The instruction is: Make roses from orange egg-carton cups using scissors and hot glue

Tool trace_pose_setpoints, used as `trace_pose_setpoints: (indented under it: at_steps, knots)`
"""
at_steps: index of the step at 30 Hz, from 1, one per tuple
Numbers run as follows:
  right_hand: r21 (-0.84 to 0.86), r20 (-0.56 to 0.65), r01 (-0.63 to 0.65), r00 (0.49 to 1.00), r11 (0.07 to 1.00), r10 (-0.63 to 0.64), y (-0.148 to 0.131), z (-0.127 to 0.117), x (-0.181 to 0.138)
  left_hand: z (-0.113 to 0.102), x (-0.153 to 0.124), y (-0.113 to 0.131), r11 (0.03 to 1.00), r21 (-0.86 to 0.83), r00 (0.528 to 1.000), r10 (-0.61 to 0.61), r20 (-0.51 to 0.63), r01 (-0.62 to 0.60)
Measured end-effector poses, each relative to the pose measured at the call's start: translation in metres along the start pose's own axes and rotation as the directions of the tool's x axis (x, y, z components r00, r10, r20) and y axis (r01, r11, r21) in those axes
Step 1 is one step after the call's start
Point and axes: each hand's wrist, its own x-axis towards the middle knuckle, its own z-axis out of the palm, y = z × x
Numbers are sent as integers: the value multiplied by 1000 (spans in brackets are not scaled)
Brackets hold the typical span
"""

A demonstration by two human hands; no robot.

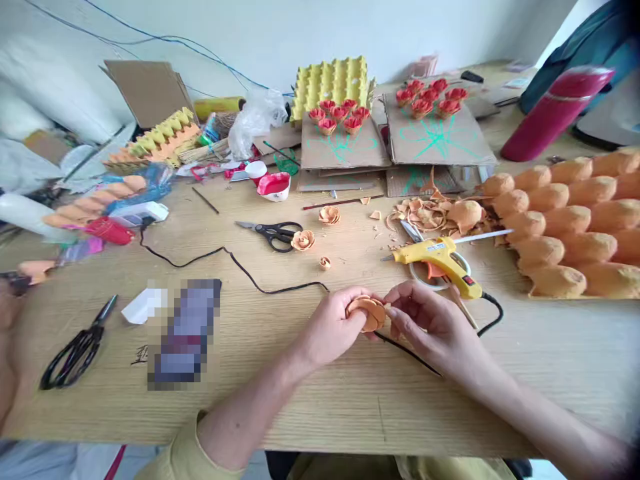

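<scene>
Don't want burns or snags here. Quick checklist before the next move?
1. Orange flower secured: ok, gripped in the left hand.
2. Right hand at the flower: ok, fingertips at its edge; whether they hold a loose piece, cannot tell.
3. Nozzle of the yellow glue gun off the hands: ok, it points left, apart from both.
4. Glue stick loaded: ok, white end sticks out the back.
5. Gun heat: cannot tell.
6. Black cord clear of hands: not ok, it runs out of sight at the left hand.
</scene>
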Motion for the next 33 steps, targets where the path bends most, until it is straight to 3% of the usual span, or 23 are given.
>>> trace_pose_setpoints:
  at_steps: [7,11,16,24,29,33]
  knots:
    - [-17,40,82,996,996,-81,-9,-1,-3,-2,1,-2,999,23,1000,-25,14,25]
    - [-76,79,155,986,985,-149,-13,-1,-3,-2,-2,0,982,184,999,24,45,-32]
    - [-202,107,242,969,949,-224,-11,1,-5,-1,-6,2,889,422,984,171,56,-179]
    - [-214,40,179,984,960,-175,-8,0,-7,-4,-2,-4,929,342,968,202,-150,-141]
    - [-181,102,160,984,970,-143,-9,1,-6,-4,-3,-2,821,506,940,336,-53,-265]
    - [-182,87,124,990,975,-109,-12,1,-5,-2,-4,-1,870,456,969,241,-58,-189]
